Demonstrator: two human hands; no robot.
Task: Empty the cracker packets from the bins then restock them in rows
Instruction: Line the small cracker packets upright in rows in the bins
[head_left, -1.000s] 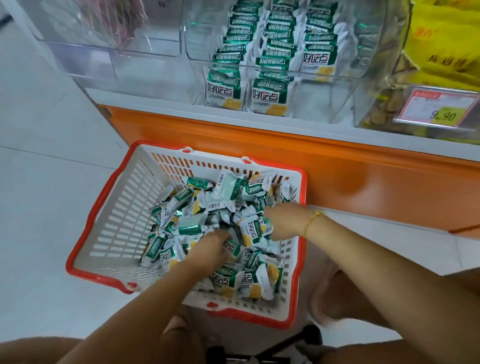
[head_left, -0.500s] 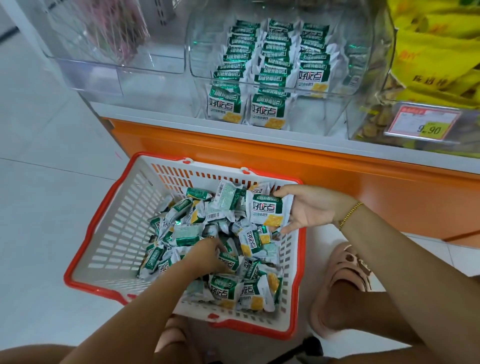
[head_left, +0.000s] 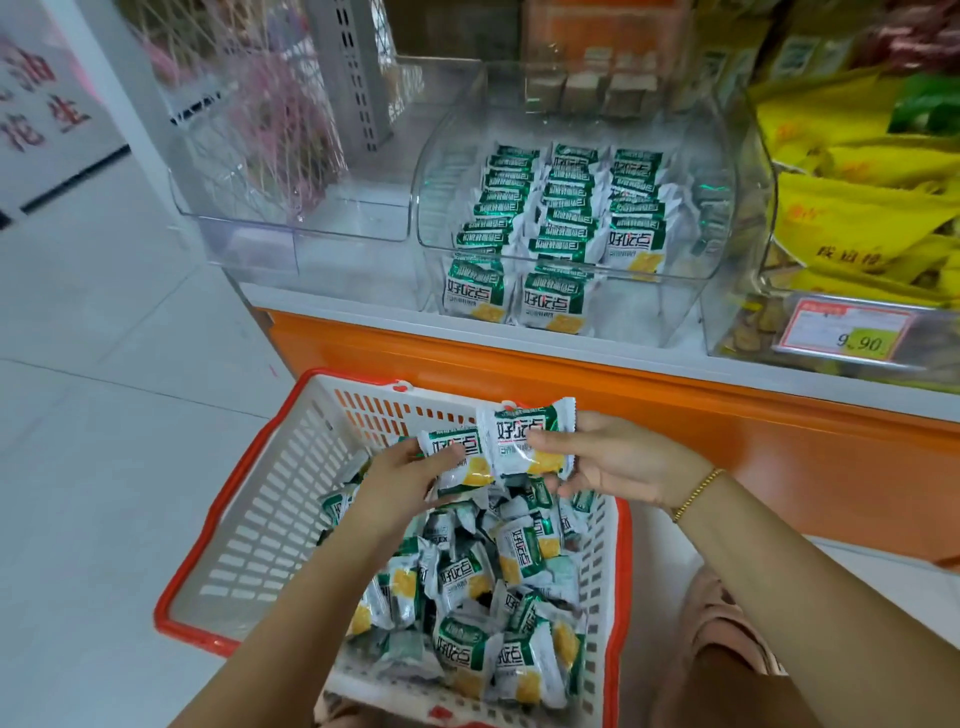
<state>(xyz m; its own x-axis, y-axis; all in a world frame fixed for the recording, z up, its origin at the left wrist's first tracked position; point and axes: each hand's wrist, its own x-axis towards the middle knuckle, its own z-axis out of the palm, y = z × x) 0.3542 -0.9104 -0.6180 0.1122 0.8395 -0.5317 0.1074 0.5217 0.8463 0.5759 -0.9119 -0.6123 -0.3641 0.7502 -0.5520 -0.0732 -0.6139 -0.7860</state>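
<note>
A basket is set on the floor before the shelf, with loose packets heaped in its right half. Behind it on the shelf, rows of packets are kept in a bin (the right row stops short of the front), a second bin at its left.

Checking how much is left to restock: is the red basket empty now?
No, a heap of cracker packets lies loose in the basket, filling its right half.
</note>
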